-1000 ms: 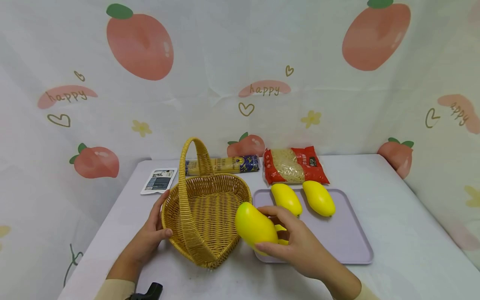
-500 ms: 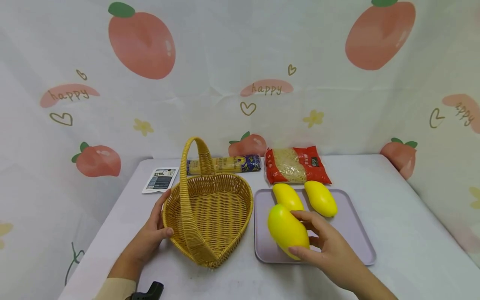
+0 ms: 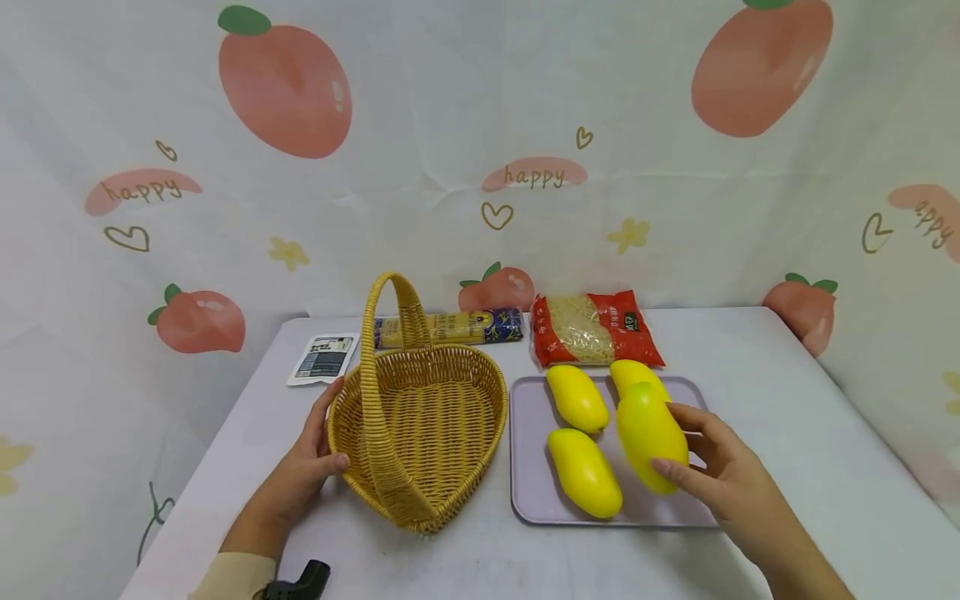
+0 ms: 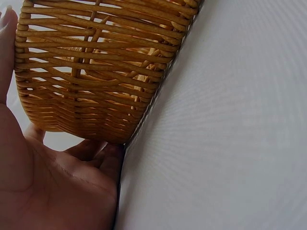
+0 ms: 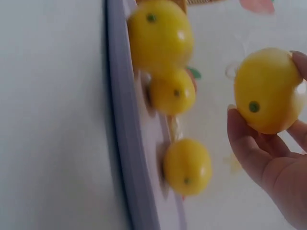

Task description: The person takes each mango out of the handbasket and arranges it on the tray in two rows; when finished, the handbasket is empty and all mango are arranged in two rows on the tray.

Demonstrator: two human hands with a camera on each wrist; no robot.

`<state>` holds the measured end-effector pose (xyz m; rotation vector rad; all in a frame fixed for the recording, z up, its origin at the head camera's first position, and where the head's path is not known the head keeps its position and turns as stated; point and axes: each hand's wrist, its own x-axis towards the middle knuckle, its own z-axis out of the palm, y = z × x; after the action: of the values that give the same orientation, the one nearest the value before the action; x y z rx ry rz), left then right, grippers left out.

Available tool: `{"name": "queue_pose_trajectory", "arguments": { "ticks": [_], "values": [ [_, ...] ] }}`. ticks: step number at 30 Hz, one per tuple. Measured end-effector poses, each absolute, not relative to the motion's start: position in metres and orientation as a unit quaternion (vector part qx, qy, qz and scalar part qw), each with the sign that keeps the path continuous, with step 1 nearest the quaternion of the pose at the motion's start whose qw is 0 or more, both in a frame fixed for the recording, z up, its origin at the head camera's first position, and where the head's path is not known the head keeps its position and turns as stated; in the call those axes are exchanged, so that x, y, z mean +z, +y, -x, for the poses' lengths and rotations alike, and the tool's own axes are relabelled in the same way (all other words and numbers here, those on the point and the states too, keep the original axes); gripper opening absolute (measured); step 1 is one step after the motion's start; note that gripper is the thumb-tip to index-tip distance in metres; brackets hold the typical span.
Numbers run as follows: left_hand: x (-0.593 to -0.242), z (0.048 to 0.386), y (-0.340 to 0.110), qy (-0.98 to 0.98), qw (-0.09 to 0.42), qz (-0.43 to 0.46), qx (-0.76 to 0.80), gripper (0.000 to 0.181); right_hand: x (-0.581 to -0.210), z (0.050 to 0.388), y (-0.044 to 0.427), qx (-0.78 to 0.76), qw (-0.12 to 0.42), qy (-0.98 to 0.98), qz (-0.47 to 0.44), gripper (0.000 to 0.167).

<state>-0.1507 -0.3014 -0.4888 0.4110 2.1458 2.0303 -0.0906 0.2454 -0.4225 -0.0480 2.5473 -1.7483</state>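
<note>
My left hand (image 3: pixel 303 467) holds the left side of a heart-shaped wicker basket (image 3: pixel 431 433), its thumb at the rim. In the left wrist view the palm and fingers (image 4: pixel 67 177) are against the woven wall (image 4: pixel 96 67). My right hand (image 3: pixel 727 467) grips a yellow mango (image 3: pixel 651 437) above a lilac tray (image 3: pixel 540 510), thumb on the near side. On that tray lie three more mangoes: one at front left (image 3: pixel 585 473), one at back left (image 3: pixel 577 398), and one at the back (image 3: pixel 633 377), partly hidden by the held mango. The right wrist view shows the held mango (image 5: pixel 268 91) raised off the tray.
Behind the basket lies a yellow and blue packet (image 3: pixel 468 327), partly covered by the handle (image 3: pixel 371 375). A red bag (image 3: pixel 596 329) with pale contents sits behind the tray. A small white packet (image 3: pixel 322 360) lies at back left. A patterned cloth backdrop (image 3: pixel 420 125) rises behind the table.
My right hand has carried the mango rightward, from beside the basket's right rim to over the tray's right half. The front-left mango now shows fully. My left hand stays on the basket.
</note>
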Motion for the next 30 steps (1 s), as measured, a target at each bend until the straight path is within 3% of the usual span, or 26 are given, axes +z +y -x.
{"name": "queue_pose_trajectory", "arguments": {
  "ticks": [7,16,30],
  "values": [
    [-0.489,0.151,-0.302,0.718,0.077,-0.135,0.678,0.107,-0.430,0.096,0.264,-0.537,0.027,0.843,-0.002,0.066],
    [-0.489,0.151,-0.301,0.723,0.077,-0.134,0.673,0.108,-0.434,0.103,0.271,-0.461,0.138,0.876,-0.040,0.081],
    [-0.491,0.152,-0.302,0.720,0.077,-0.141,0.675,0.107,-0.445,0.107,0.268,-0.412,0.151,0.897,-0.059,0.080]
  ]
}}
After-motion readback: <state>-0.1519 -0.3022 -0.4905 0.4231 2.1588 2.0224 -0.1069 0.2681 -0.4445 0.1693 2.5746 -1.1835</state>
